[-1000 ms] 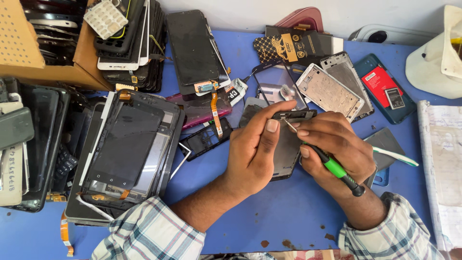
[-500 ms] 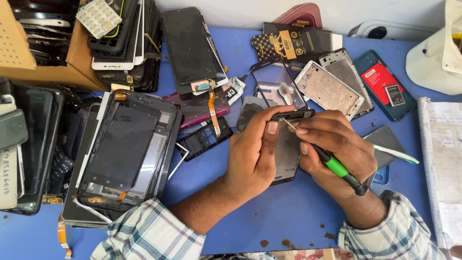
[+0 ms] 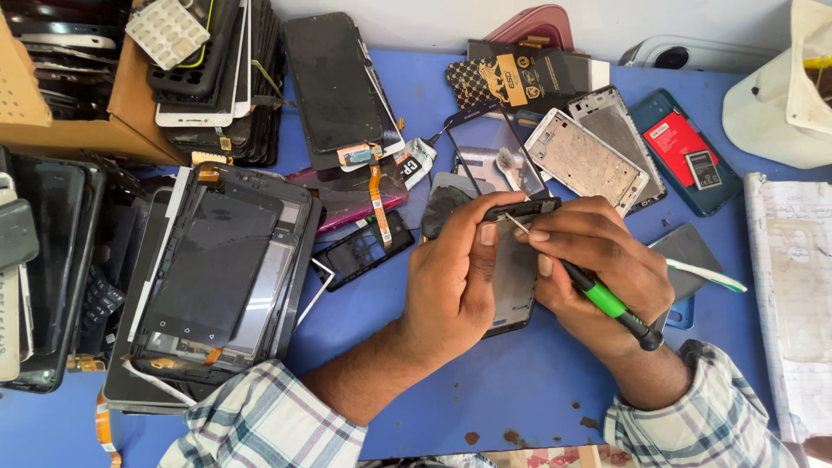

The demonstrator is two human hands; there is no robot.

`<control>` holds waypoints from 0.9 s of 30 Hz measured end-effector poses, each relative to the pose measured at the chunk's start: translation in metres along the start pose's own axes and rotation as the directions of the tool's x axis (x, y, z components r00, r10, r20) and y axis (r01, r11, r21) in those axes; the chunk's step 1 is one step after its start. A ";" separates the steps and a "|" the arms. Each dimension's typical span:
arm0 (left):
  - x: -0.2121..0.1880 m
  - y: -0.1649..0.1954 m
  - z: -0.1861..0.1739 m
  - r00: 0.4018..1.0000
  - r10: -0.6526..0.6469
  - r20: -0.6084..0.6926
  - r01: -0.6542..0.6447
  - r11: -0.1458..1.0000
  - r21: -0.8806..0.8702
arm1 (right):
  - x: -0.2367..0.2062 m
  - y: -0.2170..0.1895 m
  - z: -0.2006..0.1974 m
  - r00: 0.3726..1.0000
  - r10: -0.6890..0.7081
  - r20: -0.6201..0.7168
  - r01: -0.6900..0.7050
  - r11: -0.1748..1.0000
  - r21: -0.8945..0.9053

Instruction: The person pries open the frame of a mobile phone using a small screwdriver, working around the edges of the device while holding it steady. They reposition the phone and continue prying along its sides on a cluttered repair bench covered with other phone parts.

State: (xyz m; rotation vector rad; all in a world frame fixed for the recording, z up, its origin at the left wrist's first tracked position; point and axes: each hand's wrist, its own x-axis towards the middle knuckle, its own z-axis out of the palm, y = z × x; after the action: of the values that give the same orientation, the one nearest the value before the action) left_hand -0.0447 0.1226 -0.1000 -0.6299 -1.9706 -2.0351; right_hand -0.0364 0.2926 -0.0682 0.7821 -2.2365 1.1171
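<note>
An opened dark phone body (image 3: pixel 515 276) lies on the blue table (image 3: pixel 485 390) under both my hands. My left hand (image 3: pixel 455 282) grips its left side, thumb pressed near the top edge. My right hand (image 3: pixel 598 264) holds a screwdriver (image 3: pixel 598 295) with a green and black handle. Its thin metal tip touches the phone's top end beside my left thumb. Most of the phone is hidden by my hands.
Stacked phone screens and frames (image 3: pixel 217 269) fill the left side. A cardboard box (image 3: pixel 95 113) of screens sits far left. Silver phone frames (image 3: pixel 585 160), a teal phone with a red battery (image 3: pixel 685 156), a toothbrush (image 3: pixel 706 276) and a notebook (image 3: pixel 793 286) lie to the right.
Both hands stay on the phone. The screwdriver tip has shifted only slightly at the phone's top end.
</note>
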 end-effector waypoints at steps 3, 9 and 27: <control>0.000 0.001 0.000 1.000 0.014 -0.008 -0.014 1.000 0.020 | 0.001 -0.001 0.000 1.000 0.003 0.001 -0.003 1.000 -0.002; 0.003 0.002 -0.001 1.000 0.022 0.000 -0.022 0.999 0.028 | 0.001 0.000 0.001 0.999 0.027 -0.020 -0.027 0.999 -0.018; 0.009 -0.003 -0.004 0.993 -0.084 -0.082 0.082 0.996 -0.020 | 0.004 0.009 0.009 0.997 -0.075 0.023 0.075 0.997 -0.020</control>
State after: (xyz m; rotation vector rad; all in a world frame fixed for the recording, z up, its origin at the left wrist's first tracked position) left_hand -0.0544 0.1197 -0.0986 -0.4664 -1.9655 -2.0923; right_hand -0.0465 0.2885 -0.0752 0.8660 -2.2142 1.0531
